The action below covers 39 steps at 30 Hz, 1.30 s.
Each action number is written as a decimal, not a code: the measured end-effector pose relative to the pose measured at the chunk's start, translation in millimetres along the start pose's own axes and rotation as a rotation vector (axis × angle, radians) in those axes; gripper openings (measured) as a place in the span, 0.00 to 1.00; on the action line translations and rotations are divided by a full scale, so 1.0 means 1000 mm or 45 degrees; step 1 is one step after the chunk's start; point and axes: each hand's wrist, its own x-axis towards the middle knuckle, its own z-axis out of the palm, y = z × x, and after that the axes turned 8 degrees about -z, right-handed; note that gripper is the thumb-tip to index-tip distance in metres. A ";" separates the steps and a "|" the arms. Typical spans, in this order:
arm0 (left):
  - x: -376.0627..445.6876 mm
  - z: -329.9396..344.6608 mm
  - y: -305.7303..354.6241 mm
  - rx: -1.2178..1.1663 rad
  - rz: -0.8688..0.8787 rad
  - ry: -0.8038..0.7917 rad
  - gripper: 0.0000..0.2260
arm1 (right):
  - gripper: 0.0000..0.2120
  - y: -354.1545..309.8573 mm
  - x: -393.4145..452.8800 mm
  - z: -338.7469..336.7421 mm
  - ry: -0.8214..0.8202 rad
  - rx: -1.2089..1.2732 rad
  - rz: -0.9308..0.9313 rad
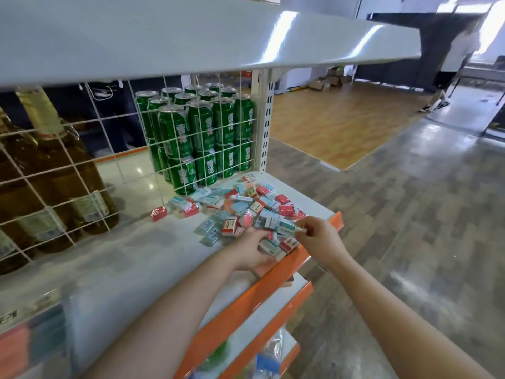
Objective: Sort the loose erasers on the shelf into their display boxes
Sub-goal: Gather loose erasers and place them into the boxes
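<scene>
1. My right hand (318,236) sits at the front right corner of the white shelf (131,258), and its fingers (302,228) pinch one teal-and-white eraser (287,227) just above the pile.
2. My left hand (252,251) lies low at the near edge of the pile, fingers curled around a few erasers by the orange shelf lip (262,294); exactly how many I hold, I cannot tell.
3. The loose erasers (246,206), red-sleeved and teal-sleeved mixed together, lie scattered over the right part of the shelf, from the back corner to the front lip.
4. One red eraser (158,213) lies apart at the left of the heap, near the wire grid (82,170).
5. Behind the grid stand stacked green cans (196,138), and further left large amber bottles (62,170).
6. At the near left, blurred, sit boxes (30,343) with orange and teal contents.
7. Another white shelf (191,36) hangs overhead.
</scene>
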 end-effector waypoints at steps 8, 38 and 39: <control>-0.002 0.000 0.001 -0.133 -0.078 0.168 0.13 | 0.06 0.001 -0.006 0.000 -0.016 0.083 0.077; -0.053 -0.023 -0.076 -0.397 -0.288 0.458 0.12 | 0.03 -0.039 -0.028 0.018 -0.253 -0.137 0.000; -0.055 -0.022 -0.078 -0.403 -0.290 0.429 0.15 | 0.04 -0.040 -0.029 0.018 -0.295 -0.159 -0.002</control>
